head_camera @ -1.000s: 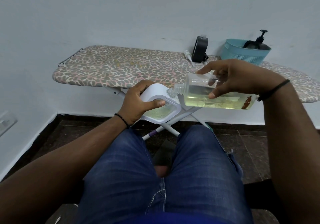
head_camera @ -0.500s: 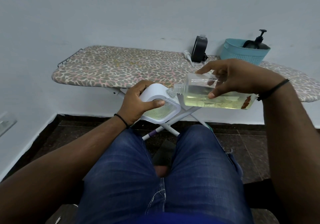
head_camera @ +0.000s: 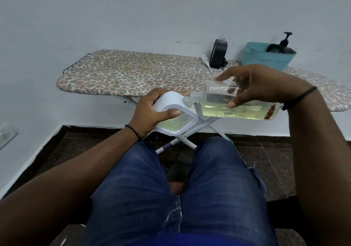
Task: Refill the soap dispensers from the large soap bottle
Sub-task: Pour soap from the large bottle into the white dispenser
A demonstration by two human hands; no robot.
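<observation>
Gripping a rounded white dispenser [head_camera: 171, 103], left hand [head_camera: 150, 112]; right hand [head_camera: 254, 84] holds clear soap bottle [head_camera: 237, 107].

Basket [head_camera: 266, 61] right of black dispenser [head_camera: 219, 53] on board [head_camera: 133, 74].

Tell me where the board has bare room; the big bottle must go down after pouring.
The ironing board is bare from its wire-railed left end across to the white pump head. The right end is crowded: black dispenser, then the teal basket. Right of the basket the right hand hides part.
</observation>
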